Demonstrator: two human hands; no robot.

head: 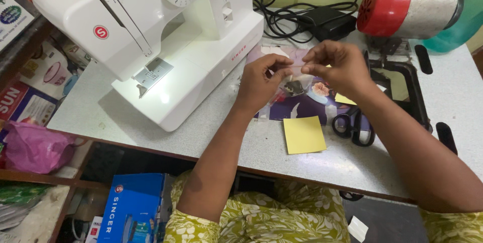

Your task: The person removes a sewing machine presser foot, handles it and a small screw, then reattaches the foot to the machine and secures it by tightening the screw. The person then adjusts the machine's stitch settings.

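White plastic sewing machine (151, 36): sitting on the pale speckled counter (211, 137), serving as landmark. Left hand (259, 84): hovering just right of the machine, fingers (282, 67) pinching together on a small clear plastic packet (297, 79). Right hand (339, 67): further right, fingers pinching the same packet's upper edge; the packet is being held just above the counter. Square yellow paper note (304, 135): lying right of the machine, below the hands. Black-handled scissors (352, 125): resting beyond the note. Red-capped metal motor (407, 9): standing far right of the machine.
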